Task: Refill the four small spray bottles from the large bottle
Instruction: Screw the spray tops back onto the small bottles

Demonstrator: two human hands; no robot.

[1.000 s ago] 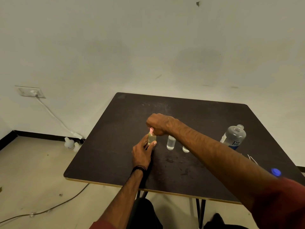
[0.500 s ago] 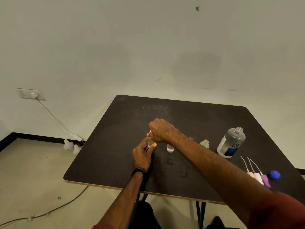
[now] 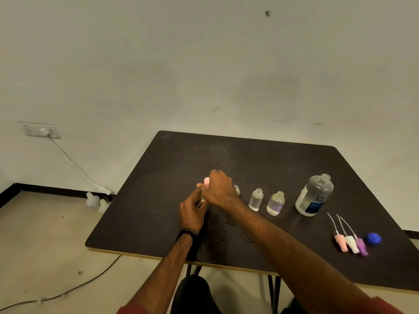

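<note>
Item 1, small yellowish clear spray bottle (image 3: 202,197): upright at table centre-left, mostly hidden. I read my left hand (image 3: 192,211) as curled round its body to brace it, and my right hand (image 3: 219,189) as pinching its pale pink spray cap (image 3: 206,181) from above, likely to twist it; on or off, I cannot tell.

Items 2–4, three small clear plastic bottles: one half hidden behind my right wrist (image 3: 236,189), a straight-sided one (image 3: 256,199), a rounded one with a lilac tint (image 3: 276,203). All uncapped, threaded necks bare, standing in a row for pouring.

Item 5, large clear round-shouldered bottle with blue label (image 3: 314,195): upright right of the row, neck open, about half full.

Item 6, three spray heads with thin dip tubes, pink (image 3: 341,243), white (image 3: 352,244), purple (image 3: 361,245): laid side by side near the right edge, kept off the work.

Item 7, blue ribbed screw cap (image 3: 373,239): beside them.

Surface: matte dark brown table (image 3: 260,159), scuffed and dusty.
</note>
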